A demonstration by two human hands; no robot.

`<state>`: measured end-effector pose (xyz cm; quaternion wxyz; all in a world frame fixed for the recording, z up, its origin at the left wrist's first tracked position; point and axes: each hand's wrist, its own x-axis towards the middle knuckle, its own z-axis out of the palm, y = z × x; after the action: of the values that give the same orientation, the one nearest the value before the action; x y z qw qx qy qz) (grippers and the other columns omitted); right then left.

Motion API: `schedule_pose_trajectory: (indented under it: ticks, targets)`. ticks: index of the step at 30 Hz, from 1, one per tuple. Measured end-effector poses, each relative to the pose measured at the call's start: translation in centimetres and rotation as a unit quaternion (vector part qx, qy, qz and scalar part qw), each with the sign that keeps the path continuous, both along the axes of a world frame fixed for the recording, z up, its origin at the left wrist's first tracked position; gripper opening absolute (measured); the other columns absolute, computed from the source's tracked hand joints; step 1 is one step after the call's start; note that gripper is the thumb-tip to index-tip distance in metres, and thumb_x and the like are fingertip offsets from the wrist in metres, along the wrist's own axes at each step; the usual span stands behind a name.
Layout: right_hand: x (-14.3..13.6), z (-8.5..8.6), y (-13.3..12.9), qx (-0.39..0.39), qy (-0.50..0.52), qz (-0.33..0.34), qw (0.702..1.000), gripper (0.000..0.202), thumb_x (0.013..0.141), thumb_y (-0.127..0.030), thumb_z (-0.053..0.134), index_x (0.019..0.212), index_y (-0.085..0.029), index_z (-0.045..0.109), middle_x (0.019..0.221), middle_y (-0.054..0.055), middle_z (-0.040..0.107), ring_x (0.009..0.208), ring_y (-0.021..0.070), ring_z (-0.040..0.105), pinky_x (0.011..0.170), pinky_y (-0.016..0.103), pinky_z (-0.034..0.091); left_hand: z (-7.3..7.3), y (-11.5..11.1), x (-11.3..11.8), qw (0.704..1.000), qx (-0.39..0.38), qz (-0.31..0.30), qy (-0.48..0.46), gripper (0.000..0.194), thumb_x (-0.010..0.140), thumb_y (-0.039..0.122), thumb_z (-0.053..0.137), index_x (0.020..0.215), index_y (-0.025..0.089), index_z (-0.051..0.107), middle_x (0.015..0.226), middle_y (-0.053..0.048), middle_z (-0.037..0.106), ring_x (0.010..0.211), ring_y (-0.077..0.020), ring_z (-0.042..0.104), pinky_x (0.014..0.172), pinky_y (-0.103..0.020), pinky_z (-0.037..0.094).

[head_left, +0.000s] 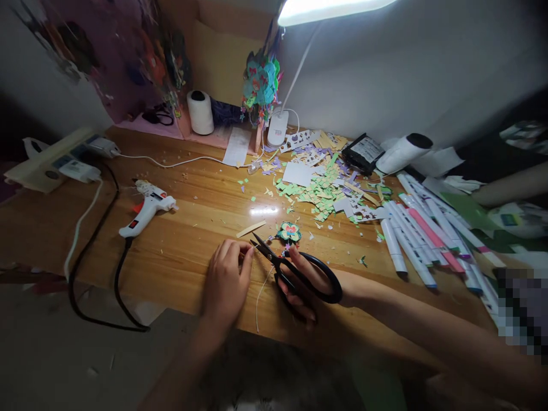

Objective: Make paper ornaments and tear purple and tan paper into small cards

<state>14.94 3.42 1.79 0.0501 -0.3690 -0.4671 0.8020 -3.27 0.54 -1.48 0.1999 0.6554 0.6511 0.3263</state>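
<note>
Black-handled scissors (277,261) are in my right hand (306,274), with fingers through the loops and the blades slightly parted. Their tips point left, close to the fingertips of my left hand (229,271). My left thumb and fingers pinch together near the blades, on what looks like a thin string whose held part is hidden. A white string (257,308) trails down over the table edge below the scissors. Just beyond the blades lies a flower-shaped paper charm (289,232) with small beads beside it. A pale paper strip (251,229) rests past my left fingertips.
A white glue gun (148,211) lies at left, its black cord looping near a power strip (51,165). Paper scraps (314,188) cover the back middle. Several markers (422,234) lie at right. Thread spools (200,113) and hanging charms (260,83) stand behind, under a lamp (334,10).
</note>
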Motion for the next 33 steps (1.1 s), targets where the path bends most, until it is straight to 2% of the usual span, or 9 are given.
schedule_pose_trajectory:
  ticks: [5, 13, 17, 23, 27, 33]
  targets:
    - [-0.1, -0.4, 0.2, -0.017, -0.013, -0.011, 1.000, 0.072, 0.070, -0.083, 0.022, 0.068, -0.016, 0.048, 0.045, -0.005, 0.044, 0.029, 0.0058, 0.041, 0.027, 0.018, 0.038, -0.1, 0.1, -0.1, 1.000, -0.006, 0.001, 0.000, 0.012, 0.088, 0.026, 0.045, 0.086, 0.019, 0.054, 0.087, -0.004, 0.057, 0.086, -0.0185, 0.054, 0.079, -0.031, 0.042]
    - [0.2, -1.5, 0.1, -0.041, -0.001, -0.015, 0.999, 0.070, 0.068, -0.084, 0.025, 0.066, -0.016, 0.044, 0.044, -0.006, 0.044, 0.028, 0.0052, 0.040, 0.025, 0.016, 0.037, 0.0, 0.2, 0.0, 1.000, -0.011, 0.004, 0.006, 0.012, 0.088, 0.026, 0.045, 0.086, 0.019, 0.055, 0.087, -0.004, 0.057, 0.086, -0.0186, 0.054, 0.078, -0.031, 0.042]
    - [0.2, -1.0, 0.1, -0.032, -0.014, -0.007, 0.999, 0.069, 0.068, -0.084, 0.024, 0.068, -0.017, 0.043, 0.045, -0.007, 0.042, 0.028, 0.0055, 0.039, 0.024, 0.017, 0.036, 0.0, 0.2, 0.0, 1.000, -0.012, 0.006, 0.008, 0.012, 0.088, 0.026, 0.045, 0.086, 0.019, 0.055, 0.087, -0.004, 0.057, 0.086, -0.0187, 0.054, 0.078, -0.031, 0.042]
    - [-0.1, 0.3, 0.2, 0.008, 0.003, 0.013, 1.000, 0.073, 0.071, -0.082, 0.014, 0.070, -0.016, 0.046, 0.049, -0.004, 0.045, 0.032, 0.0060, 0.041, 0.031, 0.021, 0.044, 0.0, 0.1, -0.1, 1.000, -0.011, 0.003, 0.006, 0.011, 0.088, 0.025, 0.045, 0.087, 0.019, 0.055, 0.088, -0.004, 0.057, 0.087, -0.0187, 0.054, 0.078, -0.031, 0.042]
    - [-0.5, -0.1, 0.4, -0.027, 0.015, -0.001, 1.000, 0.070, 0.071, -0.082, 0.019, 0.067, -0.017, 0.043, 0.046, -0.005, 0.044, 0.030, 0.0056, 0.040, 0.029, 0.020, 0.042, 0.0, 0.2, -0.1, 1.000, -0.007, 0.005, 0.005, 0.011, 0.088, 0.024, 0.045, 0.087, 0.019, 0.055, 0.087, -0.004, 0.057, 0.085, -0.0185, 0.054, 0.077, -0.031, 0.042]
    - [-0.1, -1.1, 0.2, -0.028, 0.016, -0.006, 0.999, 0.069, 0.069, -0.083, 0.021, 0.068, -0.018, 0.042, 0.043, -0.007, 0.041, 0.028, 0.0054, 0.039, 0.027, 0.017, 0.039, 0.0, 0.1, -0.1, 1.000, -0.008, 0.003, 0.005, 0.011, 0.088, 0.024, 0.045, 0.086, 0.019, 0.055, 0.087, -0.004, 0.058, 0.086, -0.0184, 0.054, 0.078, -0.031, 0.042]
